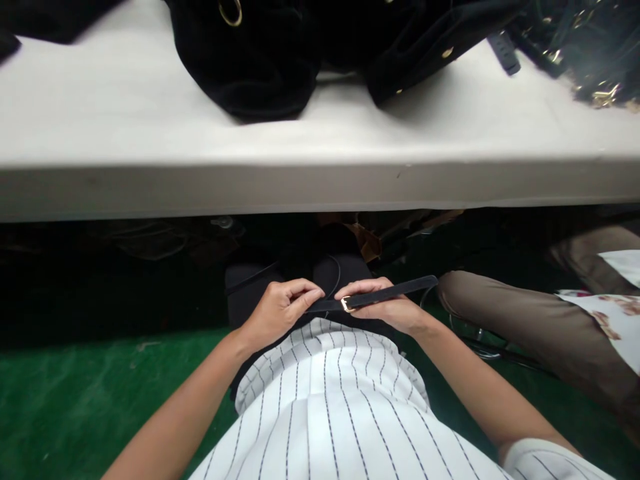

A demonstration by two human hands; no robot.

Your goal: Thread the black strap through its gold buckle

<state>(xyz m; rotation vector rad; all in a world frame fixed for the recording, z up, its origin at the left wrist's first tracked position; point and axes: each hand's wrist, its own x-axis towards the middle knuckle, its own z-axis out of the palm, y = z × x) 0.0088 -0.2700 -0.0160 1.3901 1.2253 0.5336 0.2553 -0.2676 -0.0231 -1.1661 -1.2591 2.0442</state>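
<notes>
A thin black strap with a small gold buckle is held low over my lap. My left hand is closed in a pinch at the strap's left part, beside the buckle. Around the strap just right of the buckle, my right hand is closed, with the thumb side upward. The strap's free end sticks out to the right, past the right wrist. A thin dark cord curves above the buckle, and where it ends is hard to make out.
A white-covered table spans the view ahead. Black bags with gold fittings lie on it, and a pile of dark straps with gold hardware sits at the right. Another person's leg is close on my right.
</notes>
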